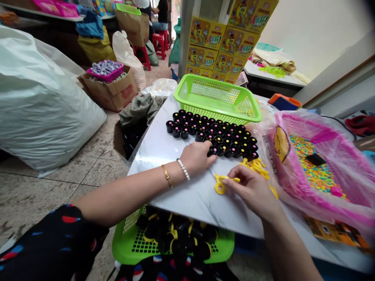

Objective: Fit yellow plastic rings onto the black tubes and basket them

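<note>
My left hand (pixel 197 158) lies on the white marble-patterned board (pixel 175 156), its fingertips on the near edge of a tight group of small black cups (pixel 218 136) with coloured beads in their tops. My right hand (pixel 249 191) pinches a yellow plastic ring strip (pixel 221 183) above the board. A heap of similar yellow pieces (pixel 254 166) lies just beyond it, beside the cups. Below the board, a green plastic basket (pixel 175 246) sits against my lap and holds black cups with yellow rings. Part of that basket is hidden by the board.
A lime-green mesh basket (pixel 216 99) stands behind the cups. To the right, a pink basket (pixel 319 164) lined with plastic holds many coloured beads. Large white sacks, cardboard boxes and stacked yellow cartons fill the surroundings. A seated person and red stools are in the background.
</note>
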A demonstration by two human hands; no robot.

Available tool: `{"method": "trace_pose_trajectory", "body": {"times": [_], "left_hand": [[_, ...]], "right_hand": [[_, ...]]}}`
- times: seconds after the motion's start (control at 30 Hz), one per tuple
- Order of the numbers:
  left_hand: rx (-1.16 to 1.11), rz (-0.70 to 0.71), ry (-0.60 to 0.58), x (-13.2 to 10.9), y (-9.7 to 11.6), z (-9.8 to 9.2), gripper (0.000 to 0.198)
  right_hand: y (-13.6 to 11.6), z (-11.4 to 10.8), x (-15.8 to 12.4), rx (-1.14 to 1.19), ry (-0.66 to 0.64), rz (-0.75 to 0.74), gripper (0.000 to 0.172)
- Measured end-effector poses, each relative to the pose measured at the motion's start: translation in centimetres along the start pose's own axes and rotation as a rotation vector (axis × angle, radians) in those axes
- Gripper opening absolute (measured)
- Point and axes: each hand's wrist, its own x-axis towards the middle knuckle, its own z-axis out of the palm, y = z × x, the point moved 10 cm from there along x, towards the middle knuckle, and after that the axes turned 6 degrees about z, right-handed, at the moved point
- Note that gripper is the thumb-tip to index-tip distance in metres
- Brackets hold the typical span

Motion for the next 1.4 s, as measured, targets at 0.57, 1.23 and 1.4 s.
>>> {"method": "trace_pose_trajectory", "body": {"times": [0.57,1.23,1.4], "left_hand": [[-0.291,0.059,-0.124,-6.7,1.6,0.7,0.024],[-0.683,-0.242,-0.196,-6.6,0.8,2.3,0.028],[-0.601,-0.073,-0.059,-7.5,1.8,1.2,0.025]], "right_hand": [[1.8,5.6,0.8,0.594,-0.193,0.326,0.037],[2.0,5.6,0.4,0.590,-0.241,0.352,0.038],[1.6,6.0,0.3,0.569,-0.237,0.253,0.030]]}}
